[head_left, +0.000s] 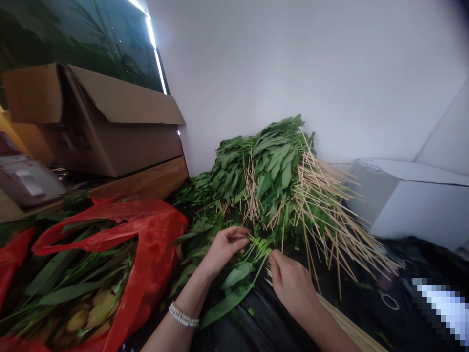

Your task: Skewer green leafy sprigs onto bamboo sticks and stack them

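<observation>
A small bunch of leafy green stems lies between my two hands, its stems gathered side by side and its broad leaves hanging toward me. My left hand, with a beaded bracelet at the wrist, pinches at the left end of these stems. Curled fingers of my right hand close on their right end; whether a stick runs through them is hidden. Pale thin sticks lie beneath my right hand and forearm. Beyond both hands rises a pile of leaf bunches with wooden sticks jutting out to the right.
At the left, a red plastic bag stands open, holding long leaves. Behind it are a cardboard box and a wooden board. A white box stands at the right by the wall. Black plastic sheeting covers the work surface.
</observation>
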`<state>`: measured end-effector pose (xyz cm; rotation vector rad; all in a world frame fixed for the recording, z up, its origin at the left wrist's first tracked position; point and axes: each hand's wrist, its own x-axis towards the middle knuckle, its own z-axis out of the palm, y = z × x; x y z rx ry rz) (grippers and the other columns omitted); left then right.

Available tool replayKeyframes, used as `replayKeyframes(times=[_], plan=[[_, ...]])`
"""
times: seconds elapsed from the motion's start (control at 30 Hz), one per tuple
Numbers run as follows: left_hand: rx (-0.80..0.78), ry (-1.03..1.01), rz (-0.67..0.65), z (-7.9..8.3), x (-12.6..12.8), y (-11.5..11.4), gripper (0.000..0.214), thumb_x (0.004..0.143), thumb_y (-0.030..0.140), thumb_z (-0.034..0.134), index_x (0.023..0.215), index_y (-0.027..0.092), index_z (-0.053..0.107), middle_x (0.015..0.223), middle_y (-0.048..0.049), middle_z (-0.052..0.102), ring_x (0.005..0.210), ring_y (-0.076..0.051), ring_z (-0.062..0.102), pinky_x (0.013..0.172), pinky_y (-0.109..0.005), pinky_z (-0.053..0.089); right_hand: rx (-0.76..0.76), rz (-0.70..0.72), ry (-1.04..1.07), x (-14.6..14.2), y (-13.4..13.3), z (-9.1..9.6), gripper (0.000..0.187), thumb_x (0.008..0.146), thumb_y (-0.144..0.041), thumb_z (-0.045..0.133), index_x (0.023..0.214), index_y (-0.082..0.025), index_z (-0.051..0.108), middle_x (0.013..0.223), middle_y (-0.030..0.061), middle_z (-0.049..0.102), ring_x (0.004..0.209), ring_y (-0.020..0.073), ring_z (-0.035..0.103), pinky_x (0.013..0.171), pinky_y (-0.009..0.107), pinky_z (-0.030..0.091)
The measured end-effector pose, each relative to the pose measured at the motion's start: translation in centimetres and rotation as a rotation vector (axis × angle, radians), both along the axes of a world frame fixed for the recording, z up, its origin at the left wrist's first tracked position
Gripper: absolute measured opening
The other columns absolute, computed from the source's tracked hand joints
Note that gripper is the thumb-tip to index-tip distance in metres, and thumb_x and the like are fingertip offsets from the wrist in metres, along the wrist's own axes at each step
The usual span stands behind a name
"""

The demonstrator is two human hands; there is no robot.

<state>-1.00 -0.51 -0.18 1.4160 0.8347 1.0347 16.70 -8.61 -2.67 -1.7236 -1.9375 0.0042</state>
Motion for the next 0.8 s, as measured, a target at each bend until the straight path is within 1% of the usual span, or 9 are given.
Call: replayKeyframes(times=[0.1,0.2,0.27,0.33,0.53,0.67,0.8], plan=[[0.001,0.018,0.015,-0.13,-0.01,0.13,0.036,0.069,0.036,0.072,0.096,0.014,0.064,0.077,-0.0028,0.067,0.054,-0.007,0.052,0.053,-0.021,0.040,-0.005,0.003,-0.002,-0.07,-0.02,0.07,0.023,0.093,-0.024,0.030,0.075,-0.023,0.045,0.065,-0.0028,0.058,0.061,0.0133,0.059,0.055,0.027,0.023],[0.022,0.028,0.044,-0.19,0.00,0.24,0.032,0.074,0.041,0.066,0.090,0.014,0.063,0.079,-0.0047,0.069,0.049,-0.006,0.047,0.049,-0.019,0.035,-0.005,0.008,-0.001,-0.09,-0.03,0.14,0.023,0.093,-0.024,0.030,0.075,-0.023,0.045,0.064,-0.0028,0.058,0.061,0.0134,0.059,0.055,0.027,0.023],[0.043,0.023,0.066,-0.21,0.03,0.28,0.032,0.074,0.043,0.065,0.084,0.013,0.062,0.076,-0.0042,0.068,0.047,-0.005,0.044,0.047,-0.019,0.032,-0.001,0.013,0.003,-0.08,-0.03,0.13,0.023,0.093,-0.024,0.030,0.074,-0.023,0.045,0.064,-0.0030,0.058,0.060,0.0132,0.059,0.055,0.027,0.023],[0.053,0.019,0.072,-0.20,0.06,0.30,0.032,0.074,0.044,0.064,0.082,0.013,0.061,0.072,-0.0031,0.067,0.046,-0.005,0.040,0.046,-0.019,0.030,0.010,0.014,0.008,-0.06,-0.02,0.07,0.024,0.093,-0.024,0.030,0.075,-0.023,0.046,0.063,-0.0030,0.058,0.060,0.0131,0.059,0.054,0.027,0.023],[0.023,0.003,0.056,-0.06,0.14,0.20,0.036,0.074,0.046,0.064,0.089,0.013,0.058,0.070,-0.0032,0.066,0.044,-0.005,0.037,0.044,-0.019,0.025,0.039,0.027,-0.002,-0.01,0.05,-0.20,0.024,0.092,-0.023,0.031,0.074,-0.022,0.046,0.063,-0.0027,0.058,0.058,0.0126,0.059,0.054,0.026,0.024],[0.025,0.026,0.033,0.00,0.16,0.13,0.038,0.073,0.049,0.063,0.086,0.013,0.059,0.070,-0.0036,0.066,0.045,-0.005,0.037,0.045,-0.020,0.025,0.047,0.043,0.003,0.00,0.03,-0.19,0.024,0.092,-0.023,0.031,0.073,-0.022,0.046,0.061,-0.0027,0.058,0.058,0.0126,0.059,0.054,0.026,0.025],[0.013,0.032,0.018,-0.08,0.11,0.18,0.038,0.073,0.049,0.063,0.085,0.013,0.059,0.070,-0.0027,0.064,0.046,-0.005,0.036,0.045,-0.020,0.024,0.025,0.049,0.004,0.03,-0.03,-0.13,0.024,0.093,-0.023,0.031,0.075,-0.022,0.047,0.064,-0.0022,0.059,0.060,0.0128,0.059,0.054,0.026,0.025]])
